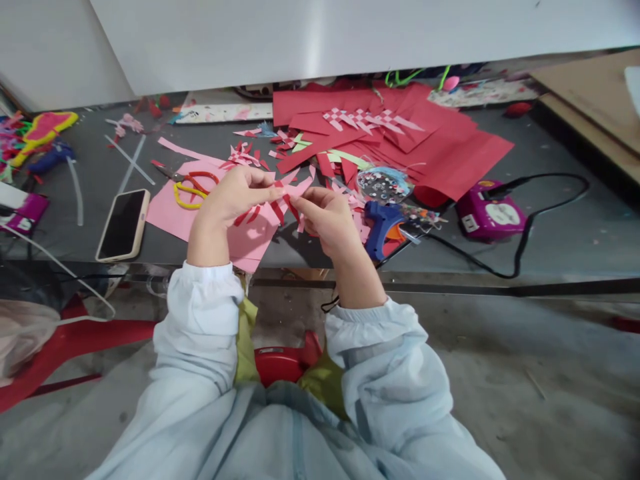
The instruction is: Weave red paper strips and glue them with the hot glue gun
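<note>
Between my two hands is a small woven piece of pink and red paper strips (283, 200), its loose ends sticking out on several sides. My left hand (243, 192) pinches it from the left with thumb and forefinger. From the right, my right hand (324, 215) grips it with fingers curled in, their tips partly hidden. Below my left hand lie pink paper sheets (169, 212), with red-and-yellow-handled scissors (193, 189) on top. A blue glue gun (383, 227) rests just right of my right hand. Finished-looking woven paper pieces (370, 120) lie on red paper sheets (450, 148) behind.
A phone (123, 225) lies at the left near the table edge (560, 257). Beside the glue gun are a bag of googly eyes (384, 185) and a purple box (491, 212) with a black cable. Cardboard (595, 100) stands at far right; a white panel (320, 40) rises behind.
</note>
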Available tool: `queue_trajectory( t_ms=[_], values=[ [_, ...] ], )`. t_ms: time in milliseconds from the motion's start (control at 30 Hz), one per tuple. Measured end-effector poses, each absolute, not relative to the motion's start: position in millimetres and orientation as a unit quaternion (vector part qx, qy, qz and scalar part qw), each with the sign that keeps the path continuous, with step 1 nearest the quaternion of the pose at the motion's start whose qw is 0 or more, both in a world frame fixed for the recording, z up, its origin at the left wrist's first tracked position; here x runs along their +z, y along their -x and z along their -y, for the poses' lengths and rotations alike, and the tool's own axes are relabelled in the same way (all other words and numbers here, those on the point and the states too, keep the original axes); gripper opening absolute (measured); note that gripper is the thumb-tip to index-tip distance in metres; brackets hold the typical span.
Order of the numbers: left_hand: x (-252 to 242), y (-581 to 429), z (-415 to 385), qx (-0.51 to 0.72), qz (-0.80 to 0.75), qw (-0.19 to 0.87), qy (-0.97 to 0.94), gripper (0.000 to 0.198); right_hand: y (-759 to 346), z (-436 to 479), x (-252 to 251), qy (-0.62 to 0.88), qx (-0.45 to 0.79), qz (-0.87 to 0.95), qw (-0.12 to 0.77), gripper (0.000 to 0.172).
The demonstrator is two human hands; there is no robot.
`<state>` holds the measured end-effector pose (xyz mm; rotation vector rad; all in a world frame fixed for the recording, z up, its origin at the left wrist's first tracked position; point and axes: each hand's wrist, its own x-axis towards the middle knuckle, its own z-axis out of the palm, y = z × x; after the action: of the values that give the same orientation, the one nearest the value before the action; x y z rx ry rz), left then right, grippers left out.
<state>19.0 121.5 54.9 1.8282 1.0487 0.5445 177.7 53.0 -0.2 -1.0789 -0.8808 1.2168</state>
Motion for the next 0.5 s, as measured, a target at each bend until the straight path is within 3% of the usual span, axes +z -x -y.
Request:
queue_trajectory(
  t_ms=[333,500],
  values=[
    [53,-16,-125,0.153,-0.408,0.460,-0.774,0.017,-174,-51,0,0.488,0.526,0.387,0.580,0.023],
    [50,1,-144,0.169,-0.548,0.379,-0.726,0.018,-174,-52,0,0.497,0.522,0.367,0.588,0.023]
  ],
)
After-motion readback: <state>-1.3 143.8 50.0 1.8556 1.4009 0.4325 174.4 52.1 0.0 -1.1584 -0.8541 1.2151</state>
